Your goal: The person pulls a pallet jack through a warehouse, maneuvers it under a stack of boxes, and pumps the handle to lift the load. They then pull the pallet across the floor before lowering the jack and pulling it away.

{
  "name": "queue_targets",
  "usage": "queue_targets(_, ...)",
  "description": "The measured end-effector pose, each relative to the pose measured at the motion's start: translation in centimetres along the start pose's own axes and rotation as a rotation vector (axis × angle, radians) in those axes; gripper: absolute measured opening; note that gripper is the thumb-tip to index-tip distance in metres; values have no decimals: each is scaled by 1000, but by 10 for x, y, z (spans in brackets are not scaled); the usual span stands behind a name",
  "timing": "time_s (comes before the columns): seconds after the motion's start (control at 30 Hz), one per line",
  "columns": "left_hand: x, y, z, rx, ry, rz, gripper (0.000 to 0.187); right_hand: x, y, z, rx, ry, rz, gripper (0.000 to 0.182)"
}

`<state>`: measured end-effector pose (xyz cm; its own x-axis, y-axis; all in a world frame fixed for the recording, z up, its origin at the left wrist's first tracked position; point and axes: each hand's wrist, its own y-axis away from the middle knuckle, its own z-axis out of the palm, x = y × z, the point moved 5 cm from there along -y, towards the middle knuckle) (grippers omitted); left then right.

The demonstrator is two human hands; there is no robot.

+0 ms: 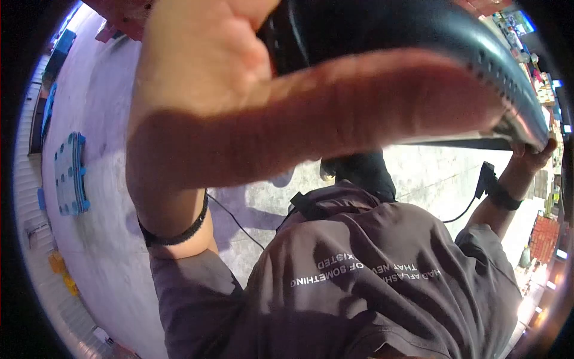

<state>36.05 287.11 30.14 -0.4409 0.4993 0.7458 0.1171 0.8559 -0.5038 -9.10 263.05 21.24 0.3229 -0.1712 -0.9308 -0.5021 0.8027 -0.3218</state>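
My left hand point(221, 113) is very close to the camera, its thumb stretched to the right across a dark, glossy, curved object point(382, 24) with small holes along its edge. The fingers partly wrap round the object's left side. At its far right lower end, my right hand point(532, 157) grips the rim. Most of the object lies beyond the top edge, so I cannot make out what it is. Both wrists carry black bands. Below is my dark shirt point(382, 263) with white lettering.
Blue stacked pallets point(72, 173) lie on the pale floor point(101, 221) at the left, with yellow items point(63, 272) below them. Thin black cables hang beside both arms. Crowded shelves and a red stack point(544, 238) stand along the right.
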Motion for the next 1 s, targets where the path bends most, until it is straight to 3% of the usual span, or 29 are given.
queue_targets(0.1,-6,0,-4,22,26,-55,64,4,3,18,248,-18,-95,86)
queue_targets(0.2,-14,11,11,163,99,-159,78,5,-11,14,-44,-221,15,82)
queue_targets(0.23,-17,14,17,212,107,-169,83,11,-13,1,191,-139,-28,82)
queue_targets(0.27,-20,19,18,233,54,-133,76,17,-9,-1,428,-60,-76,82)
queue_targets(0.37,-12,18,14,131,-160,38,54,17,-12,58,352,47,-28,80)
queue_targets(0.43,4,19,22,29,-24,-27,49,13,-16,99,436,116,-13,80)
queue_targets(0.47,-7,25,14,20,-115,-30,58,7,-18,109,447,160,-22,78)
queue_targets(0.5,-17,25,9,3,-204,-29,69,8,-19,113,395,214,-18,77)
queue_targets(0.57,-23,47,10,77,-83,-4,75,1,-1,118,200,397,-80,74)
queue_targets(0.63,-16,70,11,93,33,-112,84,-7,25,134,-1,554,-152,72)
queue_targets(0.7,-14,97,12,44,132,-188,85,-22,57,156,-5,647,-292,69)
queue_targets(0.73,-3,108,18,50,156,-242,83,-19,64,155,-182,589,-250,69)
queue_targets(0.77,-6,118,20,-45,241,-326,79,-15,84,156,-173,446,-45,69)
queue_targets(0.83,-9,146,22,-228,380,-513,73,-19,115,163,-306,366,2,65)
queue_targets(0.87,65,130,65,-535,563,-482,41,-20,143,170,-374,326,33,62)
queue_targets(0.93,96,142,80,-549,394,-429,47,-23,186,190,-431,248,50,41)
queue_targets(1.0,125,154,105,-676,120,-567,46,-15,219,201,-574,313,-47,44)
